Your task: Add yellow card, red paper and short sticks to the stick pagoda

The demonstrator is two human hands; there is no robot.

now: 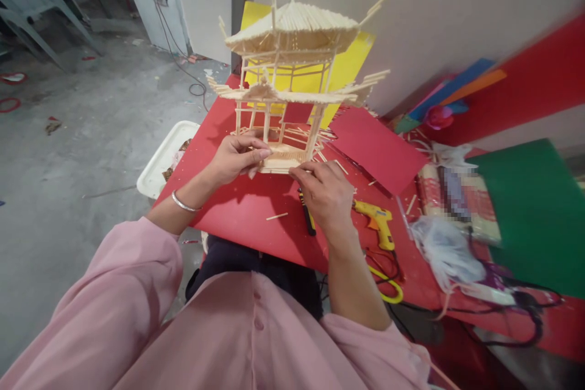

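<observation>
A two-tiered model pagoda (292,97) built of thin pale wooden sticks stands upright before me, with a pointed spire and upturned roof corners. My left hand (235,157) is at the front left of its base, thumb and fingers closed on the edge beside a post. At the front right corner, my right hand (324,189) pinches the rim of the base (281,167) between thumb and fingers. Whether a small loose stick is also in either grip, I cannot tell. Under the right hand lies a black-and-yellow hand tool (308,214), partly covered.
The red tabletop (247,207) carries a loose stick (276,216), a yellow glue gun (377,222), yellow-handled scissors (388,289) and red card (379,149). Plastic bags (448,250), cables and green card (534,213) lie right. Yellow card (351,73) stands behind; a white tray (155,161) is left.
</observation>
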